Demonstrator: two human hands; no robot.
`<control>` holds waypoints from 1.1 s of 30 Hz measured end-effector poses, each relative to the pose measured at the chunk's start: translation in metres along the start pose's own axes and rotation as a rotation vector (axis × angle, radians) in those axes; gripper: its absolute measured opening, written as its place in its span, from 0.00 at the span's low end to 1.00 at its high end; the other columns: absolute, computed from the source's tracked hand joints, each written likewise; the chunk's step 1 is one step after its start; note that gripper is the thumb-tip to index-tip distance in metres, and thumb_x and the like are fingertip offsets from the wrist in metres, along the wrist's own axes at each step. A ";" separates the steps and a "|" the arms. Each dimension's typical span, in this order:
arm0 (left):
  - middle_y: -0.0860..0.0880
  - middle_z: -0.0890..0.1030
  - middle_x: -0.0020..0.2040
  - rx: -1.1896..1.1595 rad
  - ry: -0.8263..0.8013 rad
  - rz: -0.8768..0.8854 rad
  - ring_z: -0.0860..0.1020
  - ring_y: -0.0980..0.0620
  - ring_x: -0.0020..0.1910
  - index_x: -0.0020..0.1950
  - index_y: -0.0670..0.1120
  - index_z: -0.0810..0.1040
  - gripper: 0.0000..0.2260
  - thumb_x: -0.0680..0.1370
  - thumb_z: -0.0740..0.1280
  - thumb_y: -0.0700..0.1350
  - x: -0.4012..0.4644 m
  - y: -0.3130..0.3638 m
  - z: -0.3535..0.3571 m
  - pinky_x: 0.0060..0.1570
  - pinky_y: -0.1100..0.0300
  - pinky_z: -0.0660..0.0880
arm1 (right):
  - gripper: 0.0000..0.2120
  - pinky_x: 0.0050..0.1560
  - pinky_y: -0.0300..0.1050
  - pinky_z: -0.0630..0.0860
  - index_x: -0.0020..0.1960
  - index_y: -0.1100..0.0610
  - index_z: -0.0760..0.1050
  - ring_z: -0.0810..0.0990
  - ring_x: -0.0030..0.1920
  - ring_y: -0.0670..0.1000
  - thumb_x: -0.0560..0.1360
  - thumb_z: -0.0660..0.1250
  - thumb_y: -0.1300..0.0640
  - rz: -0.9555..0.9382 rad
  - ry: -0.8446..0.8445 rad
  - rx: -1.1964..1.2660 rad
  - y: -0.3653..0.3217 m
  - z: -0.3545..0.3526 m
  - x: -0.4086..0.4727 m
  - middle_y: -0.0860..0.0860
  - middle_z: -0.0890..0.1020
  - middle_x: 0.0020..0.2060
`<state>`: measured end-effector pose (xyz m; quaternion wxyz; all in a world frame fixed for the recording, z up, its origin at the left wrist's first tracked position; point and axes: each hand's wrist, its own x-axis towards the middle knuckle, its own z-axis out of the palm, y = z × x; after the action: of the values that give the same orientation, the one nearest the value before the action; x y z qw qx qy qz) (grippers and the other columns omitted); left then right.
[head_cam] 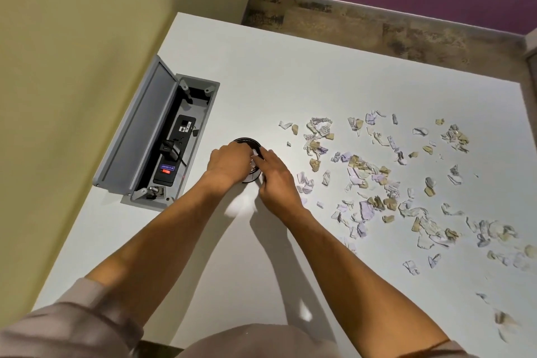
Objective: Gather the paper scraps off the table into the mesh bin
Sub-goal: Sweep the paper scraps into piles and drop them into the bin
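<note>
Both hands are held over the black mesh bin (246, 142) near the middle of the surface (290, 81). White scraps are pinched between the left hand (229, 163) and right hand (276, 174) above its rim. Most paper scraps (377, 177) are left scattered to the right, so much gathering remains.

Crumpled paper scraps (369, 171) on a smooth, matt table (290, 81) — black mesh bin (244, 141).

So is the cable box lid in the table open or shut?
Open. The grey lid stands raised on its left side, exposing the power strip and a plugged-in adapter inside.
</note>
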<state>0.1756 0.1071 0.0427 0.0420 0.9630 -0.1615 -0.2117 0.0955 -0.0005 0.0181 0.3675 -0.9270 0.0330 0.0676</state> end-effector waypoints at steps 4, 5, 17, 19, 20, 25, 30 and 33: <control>0.45 0.83 0.46 -0.110 0.225 0.059 0.79 0.41 0.46 0.49 0.46 0.80 0.08 0.77 0.61 0.39 -0.022 0.000 -0.006 0.42 0.53 0.74 | 0.32 0.72 0.36 0.53 0.75 0.55 0.66 0.59 0.76 0.51 0.73 0.55 0.73 0.036 0.089 0.060 0.003 -0.008 -0.015 0.52 0.63 0.76; 0.44 0.83 0.46 -0.159 0.303 0.083 0.79 0.40 0.45 0.48 0.44 0.79 0.08 0.77 0.61 0.37 -0.028 0.002 -0.006 0.42 0.51 0.73 | 0.30 0.73 0.37 0.55 0.74 0.56 0.66 0.59 0.76 0.51 0.74 0.55 0.72 0.043 0.108 0.073 0.005 -0.010 -0.020 0.52 0.63 0.76; 0.46 0.65 0.76 -0.415 0.215 0.281 0.59 0.48 0.78 0.75 0.43 0.67 0.19 0.84 0.56 0.46 -0.086 0.061 0.088 0.75 0.58 0.53 | 0.22 0.73 0.36 0.50 0.76 0.54 0.63 0.59 0.76 0.48 0.82 0.58 0.55 0.344 0.332 0.066 0.096 -0.026 -0.132 0.49 0.64 0.76; 0.46 0.60 0.79 -0.367 0.152 0.281 0.54 0.48 0.79 0.77 0.44 0.63 0.22 0.84 0.54 0.49 -0.087 0.071 0.109 0.76 0.56 0.50 | 0.24 0.74 0.38 0.48 0.77 0.53 0.60 0.55 0.77 0.47 0.82 0.57 0.51 0.425 0.357 0.029 0.118 -0.029 -0.159 0.48 0.60 0.77; 0.46 0.58 0.79 -0.347 0.117 0.281 0.53 0.48 0.79 0.78 0.45 0.61 0.22 0.84 0.53 0.50 -0.088 0.076 0.119 0.76 0.55 0.50 | 0.25 0.75 0.40 0.48 0.78 0.53 0.59 0.54 0.78 0.46 0.82 0.57 0.50 0.462 0.372 0.009 0.129 -0.031 -0.174 0.47 0.59 0.78; 0.42 0.54 0.80 -0.243 0.029 0.305 0.52 0.39 0.79 0.79 0.44 0.55 0.27 0.83 0.53 0.54 -0.094 0.091 0.155 0.75 0.44 0.53 | 0.31 0.76 0.42 0.43 0.79 0.52 0.52 0.46 0.78 0.44 0.80 0.51 0.40 0.661 0.423 -0.079 0.179 -0.045 -0.252 0.46 0.52 0.79; 0.39 0.52 0.80 -0.181 0.003 0.277 0.51 0.36 0.78 0.80 0.44 0.54 0.31 0.81 0.52 0.60 -0.093 0.109 0.175 0.74 0.39 0.54 | 0.35 0.78 0.48 0.41 0.80 0.52 0.44 0.40 0.78 0.46 0.79 0.45 0.35 0.863 0.402 -0.137 0.216 -0.047 -0.312 0.48 0.45 0.80; 0.41 0.51 0.80 -0.112 0.025 0.299 0.50 0.37 0.78 0.80 0.46 0.55 0.31 0.81 0.49 0.62 -0.097 0.115 0.187 0.74 0.38 0.51 | 0.36 0.78 0.57 0.49 0.79 0.60 0.50 0.48 0.79 0.56 0.81 0.50 0.38 0.916 0.442 -0.248 0.224 -0.038 -0.333 0.57 0.52 0.79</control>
<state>-0.0198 0.0286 -0.0713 0.1287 0.9269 -0.2904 -0.1996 -0.2547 -0.1853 -0.0562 0.1719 -0.8462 0.5036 0.0277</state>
